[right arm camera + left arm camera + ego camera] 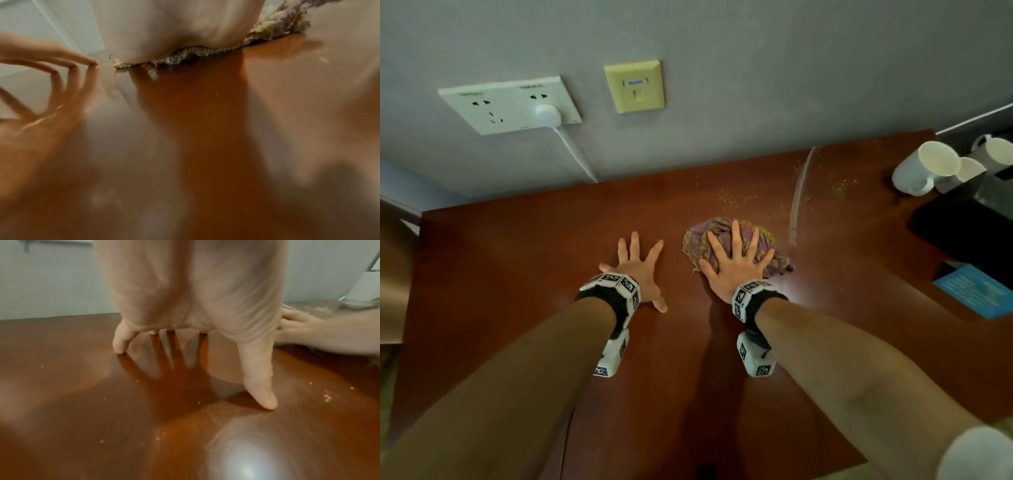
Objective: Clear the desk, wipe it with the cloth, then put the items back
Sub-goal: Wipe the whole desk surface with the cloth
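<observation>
A crumpled purple and yellow cloth (767,240) lies on the reddish-brown desk (517,274), right of centre. My right hand (736,257) presses flat on the cloth with fingers spread and straight. In the right wrist view the cloth's frayed edge (185,53) shows under the palm. My left hand (640,267) rests on the bare desk just left of the cloth, fingers splayed, holding nothing. Its fingertips (265,402) touch the wood in the left wrist view. Yellow crumbs (732,198) are scattered on the desk beyond the cloth.
White mugs (924,168) stand at the back right by a black box (969,226) and a blue card (976,291). A curved wet streak (799,192) marks the desk. On the wall are a socket with a white plug (548,114) and a beige port plate (635,85).
</observation>
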A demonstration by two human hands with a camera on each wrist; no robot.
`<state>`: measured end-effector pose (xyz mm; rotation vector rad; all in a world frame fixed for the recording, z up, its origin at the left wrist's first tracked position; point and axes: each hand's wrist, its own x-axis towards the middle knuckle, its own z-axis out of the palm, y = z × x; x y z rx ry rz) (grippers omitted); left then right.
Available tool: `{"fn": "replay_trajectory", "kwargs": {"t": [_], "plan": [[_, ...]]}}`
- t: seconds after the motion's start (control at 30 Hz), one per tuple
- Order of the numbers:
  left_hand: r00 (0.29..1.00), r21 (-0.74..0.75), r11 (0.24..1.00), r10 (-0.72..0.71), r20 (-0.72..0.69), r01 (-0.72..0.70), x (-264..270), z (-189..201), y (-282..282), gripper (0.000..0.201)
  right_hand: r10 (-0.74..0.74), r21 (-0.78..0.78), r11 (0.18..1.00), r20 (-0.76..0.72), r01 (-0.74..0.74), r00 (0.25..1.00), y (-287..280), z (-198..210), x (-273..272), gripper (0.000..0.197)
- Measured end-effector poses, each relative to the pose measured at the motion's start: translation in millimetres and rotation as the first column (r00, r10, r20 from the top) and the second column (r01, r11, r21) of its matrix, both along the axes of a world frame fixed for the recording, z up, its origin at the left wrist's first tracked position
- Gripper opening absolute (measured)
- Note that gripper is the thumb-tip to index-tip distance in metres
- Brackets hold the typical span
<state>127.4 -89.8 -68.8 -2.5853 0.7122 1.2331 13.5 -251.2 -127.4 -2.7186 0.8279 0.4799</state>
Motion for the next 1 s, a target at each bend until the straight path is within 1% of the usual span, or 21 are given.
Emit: {"fn": "replay_trajectory", "kwargs": {"t": [0.2,0.3,0.37,0.47,0.7,0.83,0.93,1.0], "plan": [[1.000,0.033,0.999,-0.013,0.007,0.013,2.7,-6.0,-2.2,0.140,0.064,0.026,0.998,-0.018,-0.063,0.998,-56.5,1.1,87.6,0.065],[1.000,0.069,0.998,-0.017,0.007,0.016,4.3,-7.1,-5.6,0.141,0.121,0.020,0.992,0.005,-0.121,0.993,-76.2,1.8,129.3,0.065],[1.000,0.093,0.995,-0.024,0.008,0.023,4.5,-7.5,-8.0,0.141,0.165,0.018,0.986,0.015,-0.165,0.986,-86.3,2.6,147.8,0.065],[0.999,0.124,0.992,-0.029,0.020,0.026,4.6,-8.3,-10.3,0.142,0.206,0.013,0.978,0.020,-0.207,0.978,-96.1,2.8,159.1,0.064],[0.995,0.135,0.990,-0.058,0.076,0.048,1.8,-4.6,-6.1,0.143,0.230,0.022,0.973,0.026,-0.231,0.973,-94.6,5.9,146.6,0.064],[0.987,0.125,0.992,-0.027,0.160,0.007,-12.5,-0.3,-0.4,0.139,0.215,0.014,0.976,0.010,-0.215,0.977,-79.8,2.4,111.9,0.065],[0.975,0.039,0.997,0.054,0.214,-0.063,-31.3,1.8,11.7,0.126,0.196,0.010,0.980,0.003,-0.196,0.981,-65.8,2.7,73.6,0.065],[0.970,-0.023,0.993,0.118,0.212,-0.116,-44.4,1.8,22.0,0.114,0.183,0.015,0.983,-0.007,-0.183,0.983,-57.1,5.2,46.4,0.065]]}}
